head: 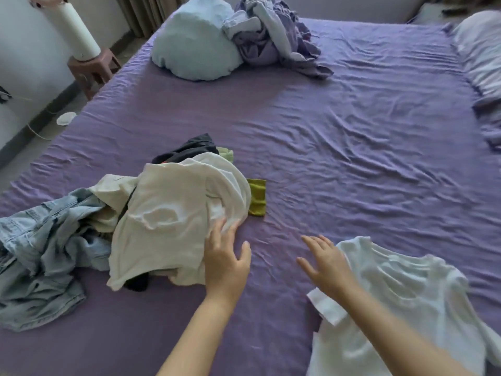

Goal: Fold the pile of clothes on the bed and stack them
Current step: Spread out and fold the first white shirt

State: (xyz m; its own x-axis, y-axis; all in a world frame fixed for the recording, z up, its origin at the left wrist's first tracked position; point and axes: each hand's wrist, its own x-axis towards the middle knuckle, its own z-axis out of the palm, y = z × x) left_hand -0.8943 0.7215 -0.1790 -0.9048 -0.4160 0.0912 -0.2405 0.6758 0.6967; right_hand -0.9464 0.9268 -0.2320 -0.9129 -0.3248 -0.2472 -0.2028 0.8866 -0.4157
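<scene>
Pile of clothes (151, 221) | heaped near-left on bed (339, 137) | left hand (226, 260) spread, fingertips on cream top (173, 213), gripping nothing | right hand (325, 263) spread, empty, beside white tee (406, 302) | advice: pinch one layer, lift clear, flatten before folding

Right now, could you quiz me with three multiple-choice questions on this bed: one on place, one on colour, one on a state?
1. Where is the green cloth?
A. right of the pile
B. on the stool
C. under the pillow

2. What colour is the sheet?
A. red
B. purple
C. white

3. How is the right hand?
A. gripping jeans
B. a fist
C. open

Answers:
1 A, it pokes out beside the pile.
2 B, purple throughout.
3 C, fingers spread, holding nothing.
</scene>
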